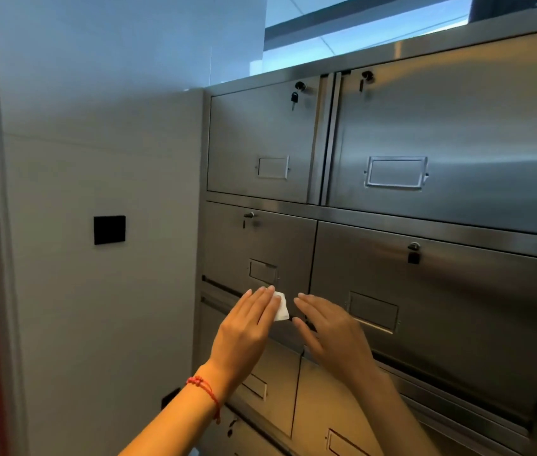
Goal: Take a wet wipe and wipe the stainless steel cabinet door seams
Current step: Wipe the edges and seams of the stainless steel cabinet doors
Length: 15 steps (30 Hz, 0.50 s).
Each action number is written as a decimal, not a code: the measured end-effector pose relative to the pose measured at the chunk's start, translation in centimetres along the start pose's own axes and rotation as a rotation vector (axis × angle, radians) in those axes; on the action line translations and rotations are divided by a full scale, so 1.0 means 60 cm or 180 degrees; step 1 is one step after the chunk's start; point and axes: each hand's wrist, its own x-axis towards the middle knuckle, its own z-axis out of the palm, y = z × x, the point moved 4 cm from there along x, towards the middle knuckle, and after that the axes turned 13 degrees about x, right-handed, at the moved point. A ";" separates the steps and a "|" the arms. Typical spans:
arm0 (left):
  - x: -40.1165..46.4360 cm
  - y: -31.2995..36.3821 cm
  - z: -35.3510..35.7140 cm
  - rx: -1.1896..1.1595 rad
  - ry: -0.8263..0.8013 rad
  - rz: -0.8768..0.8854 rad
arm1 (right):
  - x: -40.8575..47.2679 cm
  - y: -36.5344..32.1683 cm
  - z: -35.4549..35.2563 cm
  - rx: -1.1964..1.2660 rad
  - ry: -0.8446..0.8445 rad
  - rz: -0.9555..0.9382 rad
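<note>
A stainless steel cabinet [457, 291] with several lockable doors fills the right of the head view. My left hand [247, 327] lies flat with straight fingers on a folded white wet wipe [281, 307], pressing it against the horizontal seam [221, 287] under the middle-left door [260, 245]. Most of the wipe is hidden under the fingers. My right hand [329, 330] is just to the right of the wipe, fingers straight, resting against the door edge near the vertical seam between the two middle doors. It holds nothing.
A white wall [102, 159] with a black square switch plate [109, 229] stands left of the cabinet. Keys hang in the locks of the doors, such as the top-left one [295, 97]. Metal label holders [395, 171] protrude from the door fronts.
</note>
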 end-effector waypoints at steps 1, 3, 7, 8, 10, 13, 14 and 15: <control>-0.001 -0.009 0.013 -0.0006 -0.0004 0.0000 | 0.007 0.006 0.013 -0.0010 -0.0004 0.0009; -0.003 -0.025 0.040 -0.0019 -0.0027 0.0013 | 0.021 0.021 0.037 -0.0019 -0.0016 0.0026; -0.005 -0.056 0.101 -0.0012 -0.0117 0.0038 | 0.047 0.053 0.087 0.0020 0.0000 0.0042; -0.005 -0.064 0.119 -0.0013 -0.0130 0.0037 | 0.055 0.062 0.099 -0.0002 0.0019 0.0031; -0.001 -0.078 0.157 -0.0032 -0.0126 0.0042 | 0.072 0.084 0.125 -0.0032 0.0043 0.0002; 0.010 -0.100 0.218 -0.0065 -0.0093 0.0074 | 0.098 0.126 0.167 -0.0079 0.0020 -0.0008; 0.016 -0.108 0.238 -0.0079 -0.0084 0.0097 | 0.109 0.141 0.180 -0.0087 0.0023 0.0006; 0.023 -0.117 0.258 -0.0093 -0.0090 0.0112 | 0.120 0.155 0.192 -0.0098 0.0030 0.0011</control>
